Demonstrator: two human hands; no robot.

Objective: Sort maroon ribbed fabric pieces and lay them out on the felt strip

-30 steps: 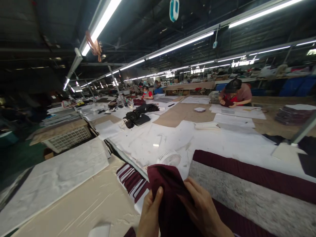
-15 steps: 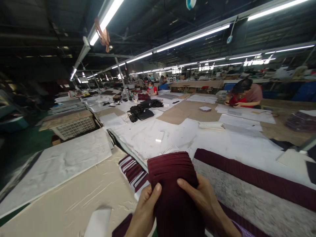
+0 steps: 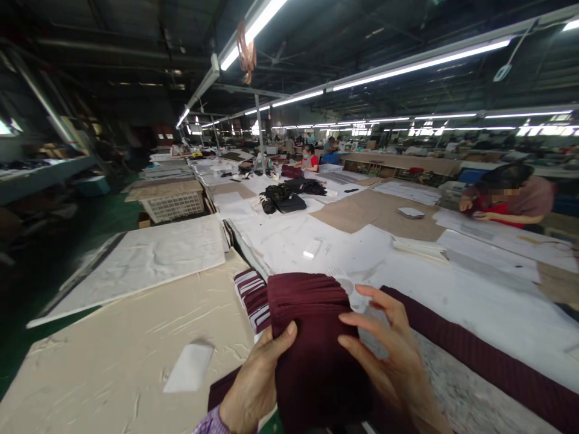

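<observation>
On the far left, past the white board, we see a white slatted crate [image 3: 173,205] with a sheet of brown card lying flat over its top, so whatever it holds is hidden from us.

Near the front edge of the cutting table [image 3: 452,289] we hold up a stack of maroon fabric pieces [image 3: 312,337], dark wine in colour and finely ribbed, its upper end showing layered folds. Our left hand [image 3: 253,386] grips the stack's left side, thumb pressed on the front. Our right hand [image 3: 393,361] rests against its right side with the fingers spread and loose, thumb touching the cloth, not clamped.

The stack's lower end runs out of view at the bottom edge, as do both wrists. Behind it lie more maroon pieces banded in white [image 3: 253,292], partly covered. A person [image 3: 511,199] at the table's far right edge is blurred.
</observation>
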